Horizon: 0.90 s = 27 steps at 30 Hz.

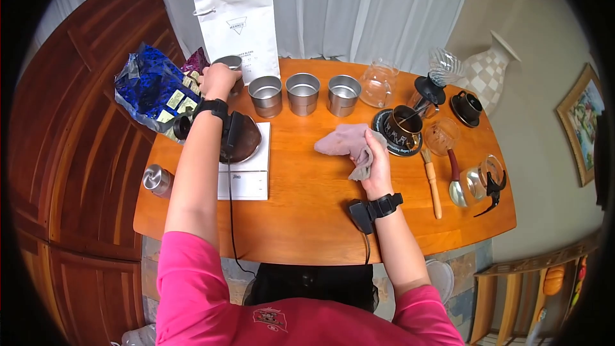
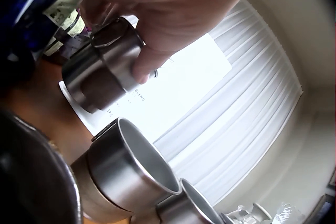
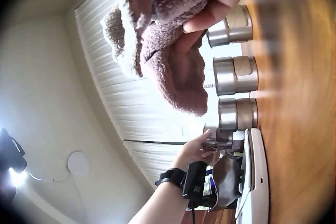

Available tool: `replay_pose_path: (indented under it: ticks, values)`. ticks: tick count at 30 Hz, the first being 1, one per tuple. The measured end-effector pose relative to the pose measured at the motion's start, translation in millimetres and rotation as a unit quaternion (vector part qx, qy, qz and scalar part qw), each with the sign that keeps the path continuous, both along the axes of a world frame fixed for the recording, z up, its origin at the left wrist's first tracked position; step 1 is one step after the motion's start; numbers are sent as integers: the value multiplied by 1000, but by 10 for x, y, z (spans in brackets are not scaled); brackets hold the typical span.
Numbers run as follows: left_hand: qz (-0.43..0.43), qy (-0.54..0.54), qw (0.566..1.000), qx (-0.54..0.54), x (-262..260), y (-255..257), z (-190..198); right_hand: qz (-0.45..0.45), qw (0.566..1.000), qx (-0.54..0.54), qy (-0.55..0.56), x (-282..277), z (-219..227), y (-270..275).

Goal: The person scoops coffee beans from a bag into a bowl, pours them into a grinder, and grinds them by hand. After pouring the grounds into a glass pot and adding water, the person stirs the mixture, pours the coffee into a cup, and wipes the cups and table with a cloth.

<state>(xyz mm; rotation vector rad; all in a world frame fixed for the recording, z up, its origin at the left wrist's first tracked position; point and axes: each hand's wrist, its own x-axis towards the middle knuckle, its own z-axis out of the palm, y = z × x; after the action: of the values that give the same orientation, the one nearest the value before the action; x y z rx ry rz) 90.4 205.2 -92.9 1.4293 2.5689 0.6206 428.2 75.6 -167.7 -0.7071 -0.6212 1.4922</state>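
Note:
At the back left of the table, my left hand grips a stainless steel cup by its upper part, thumb on the near side in the left wrist view. Three similar steel cups, among them the nearest cup, stand in a row to its right. My right hand holds a crumpled pinkish-grey cloth above the middle of the table. In the right wrist view the cloth hangs from the fingers, thumb against it.
Left: a white coffee bag, blue packaging, a white scale under a dark round vessel, and a steel canister. Right: a glass server, a black cup on a saucer, a brush and a glass pot.

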Motion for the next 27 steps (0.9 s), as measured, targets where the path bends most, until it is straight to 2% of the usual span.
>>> replay_pose_path:
  ticks: [4,11,15,20,27]
  values:
    - [31,7,999,-15,159,-67,-29,12,1000,15,-21,-6,14,-19]
    - [-30,27,995,-90,58,176,-270,10,1000,10,-20,-21,-46,13]
    - [-8,42,995,-92,147,160,-279,16,1000,8,-25,5,-70,14]
    - [25,-11,995,-97,95,295,-410,16,1000,12,-23,-10,-56,14]
    - [59,-68,983,-161,137,291,-284,22,999,15,-28,-7,-80,17]
